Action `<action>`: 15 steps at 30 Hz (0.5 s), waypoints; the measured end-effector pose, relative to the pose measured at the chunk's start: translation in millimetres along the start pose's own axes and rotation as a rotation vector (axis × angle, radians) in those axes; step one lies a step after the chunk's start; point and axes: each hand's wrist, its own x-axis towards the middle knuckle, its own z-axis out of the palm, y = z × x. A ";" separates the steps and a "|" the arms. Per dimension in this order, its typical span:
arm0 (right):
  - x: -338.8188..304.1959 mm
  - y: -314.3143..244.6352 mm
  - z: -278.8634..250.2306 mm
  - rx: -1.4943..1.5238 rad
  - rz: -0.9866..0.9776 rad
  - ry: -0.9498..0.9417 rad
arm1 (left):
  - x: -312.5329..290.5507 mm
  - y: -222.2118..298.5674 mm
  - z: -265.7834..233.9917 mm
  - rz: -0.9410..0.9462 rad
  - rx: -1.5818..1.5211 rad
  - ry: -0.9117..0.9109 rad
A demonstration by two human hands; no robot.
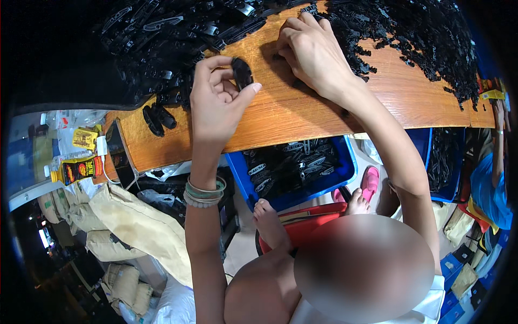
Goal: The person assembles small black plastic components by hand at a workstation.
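Note:
My left hand is closed, pinching a glossy black oval plastic piece upright between thumb and fingers, just above the wooden table. Farther off to the right, my right hand bends down at the edge of a spread of small black parts. Its fingers are curled together, and whatever is at their tips is hidden. To the far left lies a heap of longer black plastic pieces. Two black oval pieces rest by the table's near left corner.
Below the table's near edge stands a blue bin of black pieces, with another blue bin to its right. A phone with a white cable lies at the left corner. Sacks fill the lower left. Another person's arm shows at far right.

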 end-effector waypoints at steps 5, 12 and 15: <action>3.3 -1.8 10.3 -0.060 -0.021 0.015 | -12.6 3.2 -4.6 -0.226 -0.075 -0.051; -13.0 -22.6 -19.7 0.758 0.203 0.147 | -26.2 5.7 1.0 -0.204 -0.239 -0.134; -30.6 -38.7 -32.1 1.142 0.366 0.027 | -31.1 7.8 5.4 -0.177 -0.267 -0.107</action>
